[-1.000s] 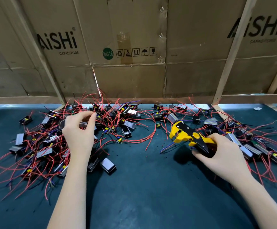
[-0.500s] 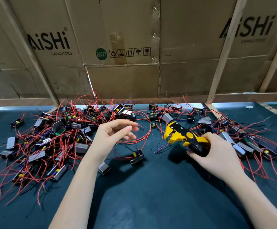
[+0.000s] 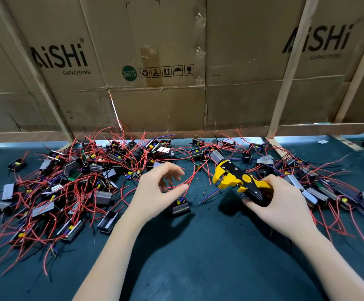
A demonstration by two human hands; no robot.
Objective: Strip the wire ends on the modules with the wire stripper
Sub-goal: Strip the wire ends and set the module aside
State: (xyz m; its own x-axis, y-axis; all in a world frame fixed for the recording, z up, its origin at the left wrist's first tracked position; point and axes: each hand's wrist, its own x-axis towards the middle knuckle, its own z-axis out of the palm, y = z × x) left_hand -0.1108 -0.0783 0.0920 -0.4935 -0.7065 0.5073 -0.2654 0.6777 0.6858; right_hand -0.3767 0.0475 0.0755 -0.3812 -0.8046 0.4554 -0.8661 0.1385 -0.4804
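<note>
Dark teal table (image 3: 198,268) with a big mess on it. Left hand (image 3: 155,192) hovering over the middle, fingers loosely curled, thumb and forefinger apart, gripping nothing as far as can be told, though a looping red wire (image 3: 189,181) passes right by the fingertips; hard to tell if touching. Just below that hand, a single small black module (image 3: 180,206) sitting on the table with a yellow part on top, apart from the piles. Right hand (image 3: 281,205) wrapped around the handles of the yellow-and-black wire stripper (image 3: 237,183), head pointing left and a bit away, jaws gaping, nothing visibly in them. Tool held just above the table, casting a shadow underneath. Tiny bits of stripped insulation (image 3: 200,192) scattered between the two hands, plus a dark blue wire (image 3: 209,195) lying near the stripper head. Huge tangle of modules with red wires (image 3: 68,187) on the left side, running back to the wall, some with grey metal shells, one with a green board showing. Another, flatter heap of modules (image 3: 329,192) off to the right, behind and beside the right hand. Back wall made of flattened cardboard boxes (image 3: 155,83) printed AiSHi CAPACITORS, held by pale wooden battens (image 3: 285,83).
</note>
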